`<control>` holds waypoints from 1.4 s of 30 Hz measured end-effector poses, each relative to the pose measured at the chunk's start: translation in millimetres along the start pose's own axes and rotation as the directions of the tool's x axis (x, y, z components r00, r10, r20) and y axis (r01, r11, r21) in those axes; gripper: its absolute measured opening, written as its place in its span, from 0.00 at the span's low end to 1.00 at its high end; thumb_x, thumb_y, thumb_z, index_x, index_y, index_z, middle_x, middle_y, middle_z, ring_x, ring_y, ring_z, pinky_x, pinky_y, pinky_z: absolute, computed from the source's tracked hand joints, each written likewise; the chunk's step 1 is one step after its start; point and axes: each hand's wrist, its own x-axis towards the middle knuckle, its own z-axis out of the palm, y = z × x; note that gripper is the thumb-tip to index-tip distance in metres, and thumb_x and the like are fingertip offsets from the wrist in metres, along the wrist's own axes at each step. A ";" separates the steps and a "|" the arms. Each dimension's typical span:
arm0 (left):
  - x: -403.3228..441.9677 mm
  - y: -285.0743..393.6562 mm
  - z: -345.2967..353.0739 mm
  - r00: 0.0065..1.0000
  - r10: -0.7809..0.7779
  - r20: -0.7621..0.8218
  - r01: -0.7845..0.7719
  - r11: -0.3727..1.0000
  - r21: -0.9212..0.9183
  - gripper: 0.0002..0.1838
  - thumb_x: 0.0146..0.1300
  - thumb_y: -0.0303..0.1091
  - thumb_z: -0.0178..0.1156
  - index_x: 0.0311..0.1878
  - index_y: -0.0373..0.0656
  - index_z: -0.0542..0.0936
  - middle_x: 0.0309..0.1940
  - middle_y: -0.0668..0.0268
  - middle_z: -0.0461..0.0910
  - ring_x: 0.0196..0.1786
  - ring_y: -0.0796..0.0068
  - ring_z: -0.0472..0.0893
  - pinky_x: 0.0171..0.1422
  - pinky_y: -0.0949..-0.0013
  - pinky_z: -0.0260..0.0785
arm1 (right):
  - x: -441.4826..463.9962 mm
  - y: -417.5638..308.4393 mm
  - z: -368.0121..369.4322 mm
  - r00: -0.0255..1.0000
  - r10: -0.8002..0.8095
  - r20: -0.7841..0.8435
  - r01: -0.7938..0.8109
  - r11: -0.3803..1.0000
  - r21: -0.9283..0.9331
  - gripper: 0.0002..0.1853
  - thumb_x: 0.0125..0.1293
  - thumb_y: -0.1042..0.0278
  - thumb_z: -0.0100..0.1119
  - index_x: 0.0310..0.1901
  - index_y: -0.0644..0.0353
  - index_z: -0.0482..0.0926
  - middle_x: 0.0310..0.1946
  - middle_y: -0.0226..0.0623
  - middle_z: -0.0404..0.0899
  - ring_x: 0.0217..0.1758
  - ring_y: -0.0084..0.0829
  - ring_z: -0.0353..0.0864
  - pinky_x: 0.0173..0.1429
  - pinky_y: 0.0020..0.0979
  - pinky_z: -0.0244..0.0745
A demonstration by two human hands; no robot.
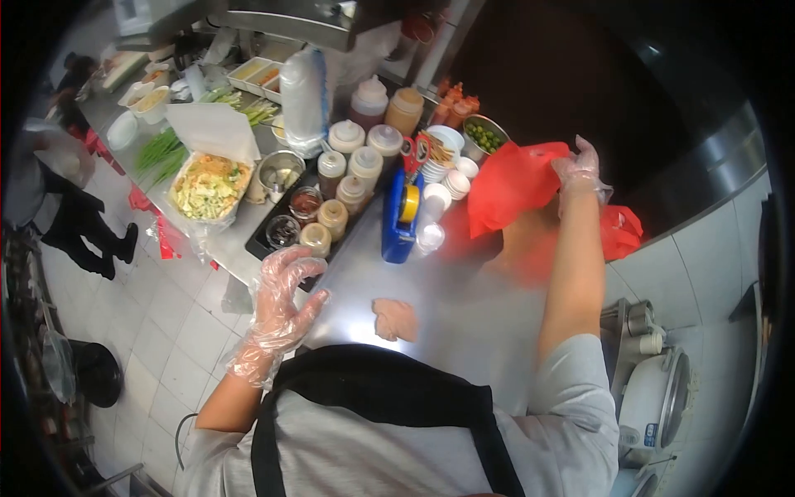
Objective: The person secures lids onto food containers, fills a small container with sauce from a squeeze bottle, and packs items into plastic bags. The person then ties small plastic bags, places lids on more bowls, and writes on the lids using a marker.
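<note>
My left hand (286, 311), in a clear plastic glove, is held over the near edge of the steel counter (348, 290) with its fingers curved and apart, nothing between them. Right of it lies a crumpled pinkish-brown piece (394, 320). My right hand (582, 168), also gloved, reaches far right against a red bag (517, 184); its fingers point up, and whether they grip the bag is unclear. More red plastic (621, 232) lies beside the wrist. A brown shape, partly blurred, shows under the red bag.
Sauce bottles (364, 166) stand in a black tray, beside a blue tape dispenser (400, 228) and red-handled scissors (416, 151). Stacked cups and a bowl of green pieces (484, 135) are behind. An open box of food (211, 186) sits left. A person (79, 207) stands far left.
</note>
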 end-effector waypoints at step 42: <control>-201.3 -132.8 -264.3 0.858 -0.356 -0.370 0.457 0.859 0.233 0.14 0.53 0.32 0.64 0.45 0.46 0.80 0.50 0.55 0.75 0.54 0.52 0.75 0.57 0.55 0.69 | 7.2 -298.5 318.6 0.308 -0.748 0.587 0.858 -0.048 -0.511 0.32 0.69 0.42 0.44 0.63 0.61 0.70 0.62 0.51 0.70 0.65 0.46 0.70 0.67 0.37 0.61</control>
